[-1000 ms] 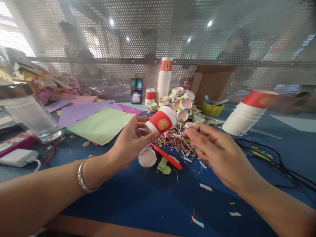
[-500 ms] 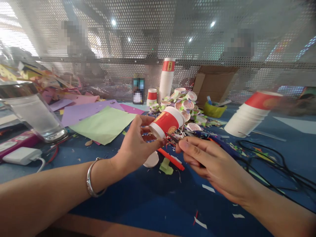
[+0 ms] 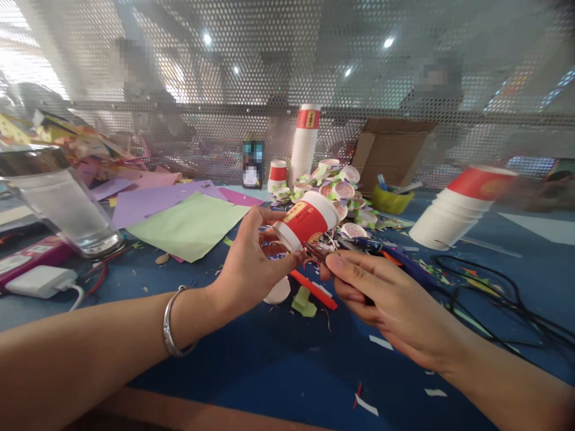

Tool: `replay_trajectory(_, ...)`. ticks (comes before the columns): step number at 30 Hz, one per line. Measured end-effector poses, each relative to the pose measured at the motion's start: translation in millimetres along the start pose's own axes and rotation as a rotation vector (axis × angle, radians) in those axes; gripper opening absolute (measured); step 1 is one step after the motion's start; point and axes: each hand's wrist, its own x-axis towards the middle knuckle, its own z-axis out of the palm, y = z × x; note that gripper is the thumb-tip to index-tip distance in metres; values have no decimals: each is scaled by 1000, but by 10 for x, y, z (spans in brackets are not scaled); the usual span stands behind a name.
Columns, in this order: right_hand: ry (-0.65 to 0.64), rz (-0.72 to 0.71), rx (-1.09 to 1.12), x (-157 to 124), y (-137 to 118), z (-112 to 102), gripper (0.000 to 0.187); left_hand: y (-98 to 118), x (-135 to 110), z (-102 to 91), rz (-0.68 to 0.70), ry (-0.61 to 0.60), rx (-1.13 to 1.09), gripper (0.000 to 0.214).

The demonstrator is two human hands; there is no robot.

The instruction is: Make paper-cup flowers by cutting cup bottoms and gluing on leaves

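Observation:
A red and white paper cup [image 3: 307, 220] is held tilted above the table, between the thumb and fingers of my left hand [image 3: 251, 257]. In my right hand [image 3: 372, 281] is a pair of small scissors [image 3: 316, 252]; the grip part is hidden by my fingers. Their dark points touch the lower edge of the cup, close to my left thumb. Below the hands lie a white paper disc [image 3: 277, 291], an orange-red pen [image 3: 314, 289] and a crumpled green paper scrap [image 3: 304, 302].
Cut cup pieces [image 3: 344, 190] are heaped behind the cup. Stacked cups [image 3: 304, 146] stand at the back, another stack [image 3: 462, 206] leans right. Green paper [image 3: 193, 227], a water glass [image 3: 72, 209] and a power strip [image 3: 33, 257] lie left; black cables [image 3: 498, 299] are right.
The cup has turned slightly in my left hand, so its round print shows less. The scissors' points have shifted a little along its edge. Both hands stay in nearly the same place.

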Motion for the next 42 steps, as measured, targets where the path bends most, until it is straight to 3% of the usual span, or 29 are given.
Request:
replay_trajectory(4, 20, 12, 16, -6, -4, -8, 41, 65, -11, -7, 27, -72, -73, 43)
replay_trajectory(17, 3, 12, 74, -14, -21, -10, 48, 13, 21, -6, -60, 32, -50, 51)
replay_trajectory(28, 18, 19, 65, 12, 15, -24, 43, -23, 26, -14, 26, -20, 47, 42)
replay_trajectory(42, 34, 4, 94, -12, 36, -3, 46, -12, 4, -3, 17, -45, 46, 40)
